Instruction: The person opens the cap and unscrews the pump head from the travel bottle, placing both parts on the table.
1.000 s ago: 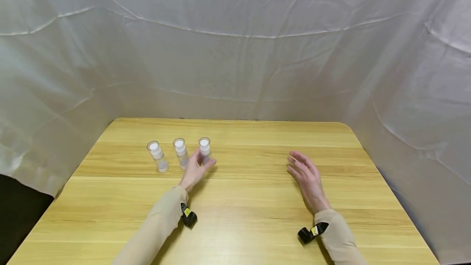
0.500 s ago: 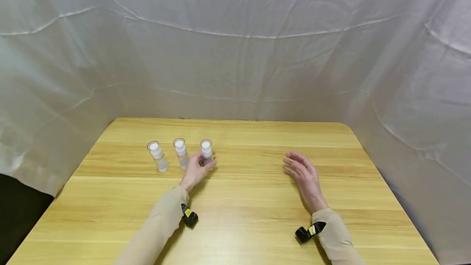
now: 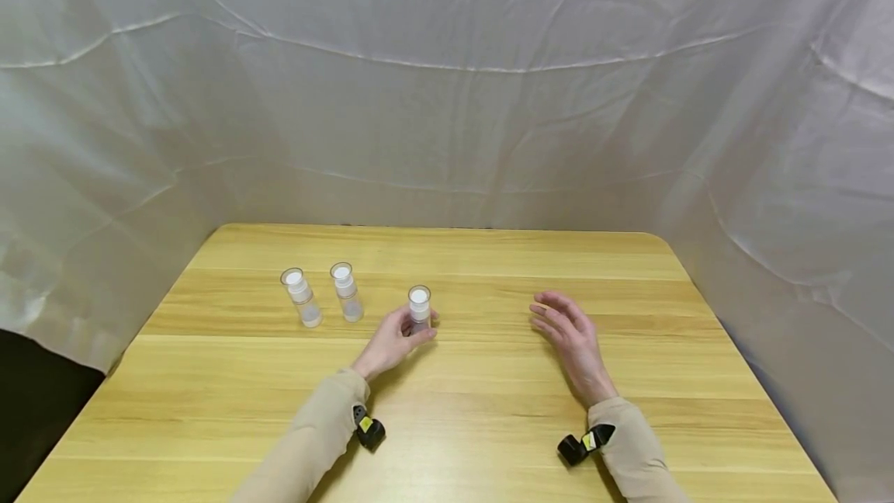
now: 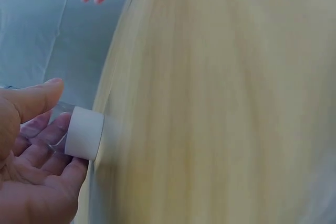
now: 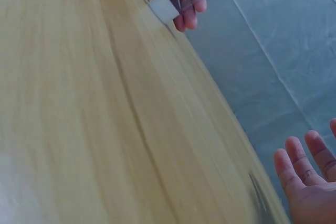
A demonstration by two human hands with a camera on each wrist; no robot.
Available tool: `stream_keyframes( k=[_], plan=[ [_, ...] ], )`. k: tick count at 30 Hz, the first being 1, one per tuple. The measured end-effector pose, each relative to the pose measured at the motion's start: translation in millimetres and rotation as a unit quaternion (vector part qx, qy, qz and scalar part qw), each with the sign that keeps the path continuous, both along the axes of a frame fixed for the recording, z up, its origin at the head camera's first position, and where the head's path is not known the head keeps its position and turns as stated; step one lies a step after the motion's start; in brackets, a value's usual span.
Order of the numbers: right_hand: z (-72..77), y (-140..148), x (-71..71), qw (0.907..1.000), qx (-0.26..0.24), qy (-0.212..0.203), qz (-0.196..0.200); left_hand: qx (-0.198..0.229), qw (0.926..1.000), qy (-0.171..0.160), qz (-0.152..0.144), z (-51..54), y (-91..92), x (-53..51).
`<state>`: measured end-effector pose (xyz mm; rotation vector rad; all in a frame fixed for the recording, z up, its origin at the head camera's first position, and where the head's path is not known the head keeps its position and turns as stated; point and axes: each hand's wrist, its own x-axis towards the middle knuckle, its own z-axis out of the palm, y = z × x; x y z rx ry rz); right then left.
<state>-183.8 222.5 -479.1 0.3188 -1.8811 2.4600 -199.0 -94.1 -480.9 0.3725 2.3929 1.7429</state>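
Note:
My left hand (image 3: 393,341) holds a small clear bottle with a white collar and a clear cap (image 3: 419,301), thumb on one side and fingers around the other. In the left wrist view the bottle's white end (image 4: 84,134) sticks out past the fingers, and the hand covers much of its clear body. Two matching bottles stand upright to the left, a nearer-to-hand one (image 3: 347,293) and an outer one (image 3: 302,298). My right hand (image 3: 573,344) hovers on the right with loosely bent fingers and nothing in it; its fingers (image 5: 298,158) also show in the right wrist view.
A wooden table (image 3: 482,410) with rounded far corners lies beneath both hands. Grey fabric (image 3: 447,115) hangs behind it and along both sides. Each sleeve carries a black wrist camera, on the left arm (image 3: 369,430) and on the right (image 3: 583,445).
My left hand has taken hold of the rightmost bottle and carried it right and toward me, away from the other two. The right hand has drifted slightly left.

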Motion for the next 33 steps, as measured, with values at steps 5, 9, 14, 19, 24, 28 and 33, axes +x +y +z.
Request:
stream_keyframes(
  k=[5, 9, 14, 19, 24, 28, 33],
  plan=[
    [1.3, -7.1, 2.1, 0.9999, 0.001, 0.008, 0.014, -0.003, 0.9995, 0.008, -0.03, 0.6, 7.3, 5.0],
    [2.6, -14.6, 3.8, 0.9993, 0.027, 0.02, 0.019, 0.001, 0.9985, 0.014, -0.053, 1.1, 13.6, 7.9],
    [4.5, -25.3, 6.6, 0.9958, 0.056, 0.056, 0.045, 0.002, 0.9972, 0.008, -0.074, 0.6, 22.2, 11.9],
    [10.0, -37.6, 9.9, 0.9878, 0.09, 0.099, 0.078, 0.001, 0.9953, 0.005, -0.097, 2.6, 31.2, 18.1],
    [18.0, -51.2, 13.8, 0.9769, 0.131, 0.145, 0.087, -0.012, 0.9904, 0.036, -0.133, 2.1, 40.5, 23.4],
    [22.7, -63.7, 16.6, 0.967, 0.152, 0.184, 0.089, -0.031, 0.9876, 0.05, -0.145, 0.3, 46.0, 27.0],
    [24.6, -77.9, 17.2, 0.9548, 0.164, 0.234, 0.084, -0.044, 0.988, 0.04, -0.143, 0.9, 49.8, 28.9]
  ],
)
